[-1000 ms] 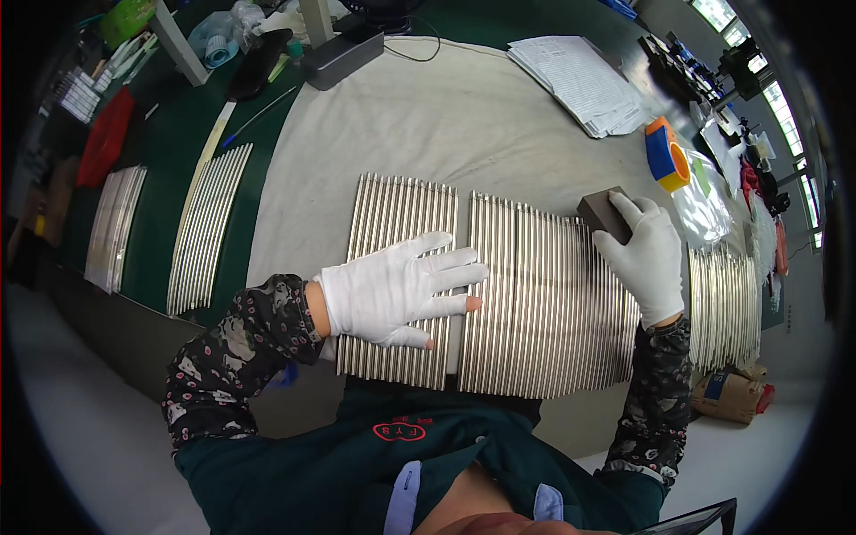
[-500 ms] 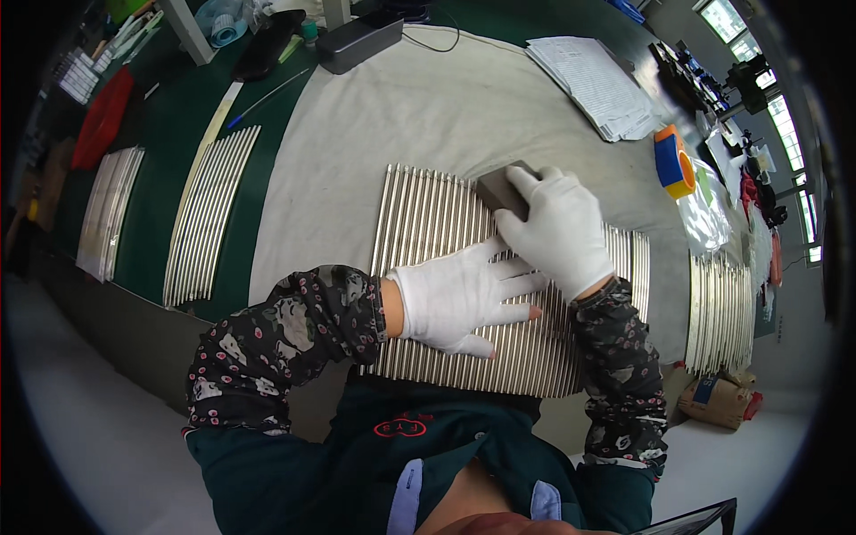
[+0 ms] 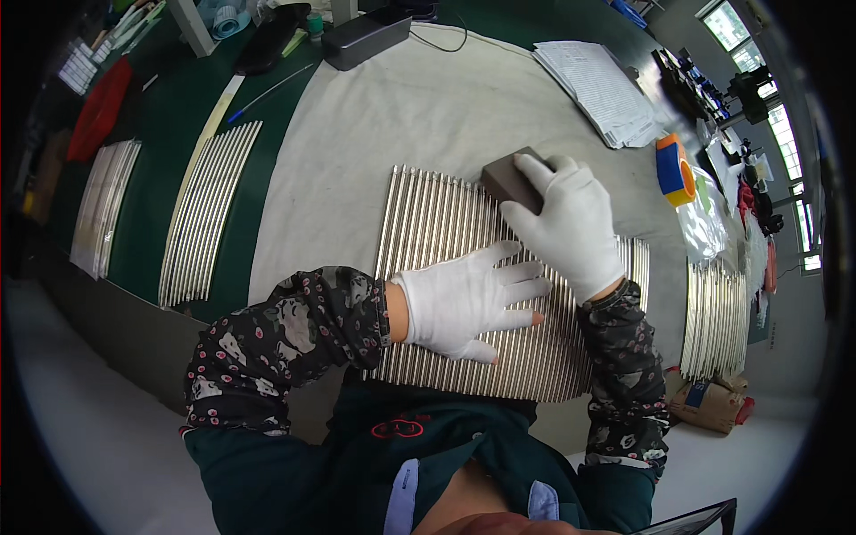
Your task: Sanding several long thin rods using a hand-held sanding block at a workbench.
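Observation:
A row of thin, shiny metal rods (image 3: pixel 428 227) lies side by side on the pale cloth in front of me. My left hand (image 3: pixel 473 301), in a white glove, rests flat across the middle of the rods with its fingers spread. In my gloved right hand (image 3: pixel 571 223) is a dark grey-brown rectangular block (image 3: pixel 513 181), gripped between thumb and fingers. The block is at the far ends of the rods; whether it touches them I cannot tell. My right wrist is over the right part of the row, hiding some rods.
Bundles of rods (image 3: pixel 211 214) lie on the green table at left, and another bundle (image 3: pixel 715 316) at right. Papers (image 3: pixel 597 94) and an orange-and-blue tape roll (image 3: pixel 675 169) are at far right. A dark case (image 3: pixel 367 37) stands at the back, near a blue pen (image 3: pixel 267 94).
My right hand, still holding the block, has shifted slightly right, and more of the block shows. My left hand stays spread on the rods. The whole view has moved a little.

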Demonstrator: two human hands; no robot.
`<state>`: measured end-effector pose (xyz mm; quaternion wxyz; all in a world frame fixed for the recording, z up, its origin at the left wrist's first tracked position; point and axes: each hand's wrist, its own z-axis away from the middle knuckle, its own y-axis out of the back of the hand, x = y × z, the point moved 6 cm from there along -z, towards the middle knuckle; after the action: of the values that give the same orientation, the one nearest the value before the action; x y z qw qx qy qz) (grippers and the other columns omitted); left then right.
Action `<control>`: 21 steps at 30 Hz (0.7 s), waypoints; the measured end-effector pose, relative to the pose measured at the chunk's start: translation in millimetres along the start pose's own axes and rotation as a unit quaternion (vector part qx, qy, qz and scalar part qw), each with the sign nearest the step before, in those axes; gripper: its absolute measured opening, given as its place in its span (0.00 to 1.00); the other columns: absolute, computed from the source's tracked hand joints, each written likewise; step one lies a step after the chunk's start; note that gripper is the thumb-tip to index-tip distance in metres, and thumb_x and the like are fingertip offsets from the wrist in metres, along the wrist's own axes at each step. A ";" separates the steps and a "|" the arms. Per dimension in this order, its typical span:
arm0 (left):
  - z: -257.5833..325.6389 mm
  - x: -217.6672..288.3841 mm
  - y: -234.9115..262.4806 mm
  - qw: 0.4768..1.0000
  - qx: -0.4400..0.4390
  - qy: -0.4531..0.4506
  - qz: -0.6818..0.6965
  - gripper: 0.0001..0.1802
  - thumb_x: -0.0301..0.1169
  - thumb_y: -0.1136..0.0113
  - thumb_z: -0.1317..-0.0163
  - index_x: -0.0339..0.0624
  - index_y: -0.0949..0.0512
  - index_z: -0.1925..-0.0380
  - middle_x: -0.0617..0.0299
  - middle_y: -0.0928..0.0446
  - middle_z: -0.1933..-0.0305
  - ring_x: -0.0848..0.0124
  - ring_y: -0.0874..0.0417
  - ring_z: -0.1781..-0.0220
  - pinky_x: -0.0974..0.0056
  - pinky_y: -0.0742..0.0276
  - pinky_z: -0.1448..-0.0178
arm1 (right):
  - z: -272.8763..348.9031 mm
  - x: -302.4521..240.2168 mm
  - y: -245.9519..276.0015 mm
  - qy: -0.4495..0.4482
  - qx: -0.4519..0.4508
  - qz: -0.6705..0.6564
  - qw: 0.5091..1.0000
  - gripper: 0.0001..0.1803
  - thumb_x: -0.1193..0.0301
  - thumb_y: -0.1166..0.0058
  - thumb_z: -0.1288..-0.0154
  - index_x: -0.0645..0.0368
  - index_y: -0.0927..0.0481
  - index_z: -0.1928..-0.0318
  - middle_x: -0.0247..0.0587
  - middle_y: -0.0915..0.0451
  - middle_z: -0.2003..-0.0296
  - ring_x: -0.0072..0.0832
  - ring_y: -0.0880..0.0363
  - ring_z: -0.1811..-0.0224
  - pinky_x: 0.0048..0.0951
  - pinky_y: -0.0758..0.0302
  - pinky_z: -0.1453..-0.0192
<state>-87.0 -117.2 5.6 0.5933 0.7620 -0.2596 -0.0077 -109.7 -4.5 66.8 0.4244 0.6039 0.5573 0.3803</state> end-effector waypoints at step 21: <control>57.3 -12.4 26.0 0.988 -0.068 0.137 -0.013 0.41 0.54 0.33 0.49 0.49 0.32 0.37 0.46 0.41 0.27 0.50 0.40 0.25 0.38 0.51 0.25 | 59.9 68.1 -11.1 -0.107 -0.035 -0.039 0.993 0.31 0.60 0.36 0.49 0.57 0.22 0.43 0.55 0.23 0.51 0.48 0.23 0.49 0.43 0.25 0.45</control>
<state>-126.0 -167.9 8.5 0.6737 0.7168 -0.1650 0.0714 -51.7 58.3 34.4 0.5168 0.6040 0.5180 0.3159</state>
